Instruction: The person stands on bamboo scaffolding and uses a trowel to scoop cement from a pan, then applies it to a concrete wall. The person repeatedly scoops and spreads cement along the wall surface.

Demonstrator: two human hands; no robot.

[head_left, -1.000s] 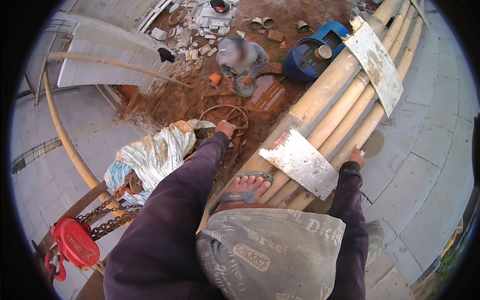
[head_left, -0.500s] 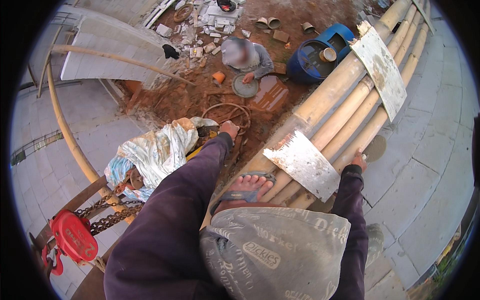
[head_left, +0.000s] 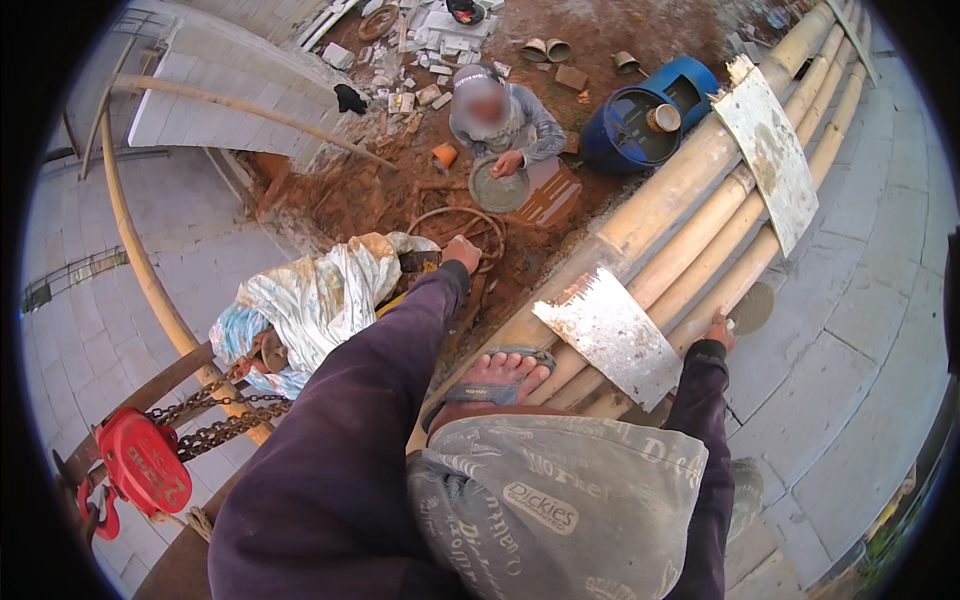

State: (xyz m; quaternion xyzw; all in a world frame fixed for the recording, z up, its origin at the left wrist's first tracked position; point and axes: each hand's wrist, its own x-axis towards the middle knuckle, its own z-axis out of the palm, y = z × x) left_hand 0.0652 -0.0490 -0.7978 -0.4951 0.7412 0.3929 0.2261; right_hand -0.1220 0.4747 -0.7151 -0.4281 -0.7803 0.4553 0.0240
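Note:
My left hand is closed at the far end of a cloth-wrapped bundle, beside a thin hoop; what it grips is hidden. My right hand is low beside the bamboo poles, fingers curled in, at the edge of a round grey disc with a mortar-like surface. Whether it holds that disc or something by it, I cannot make out. My sandalled foot rests on the poles, near a broken white board.
Below, a co-worker holds a round pan of grey stuff. Blue drums stand by the poles. A second board lies across them. A red chain hoist hangs at left. Grey block walls rise on the right.
The co-worker has lifted the head and upper body, and the pan has shifted slightly. My view has shifted a little. Both my hands stay in about the same places.

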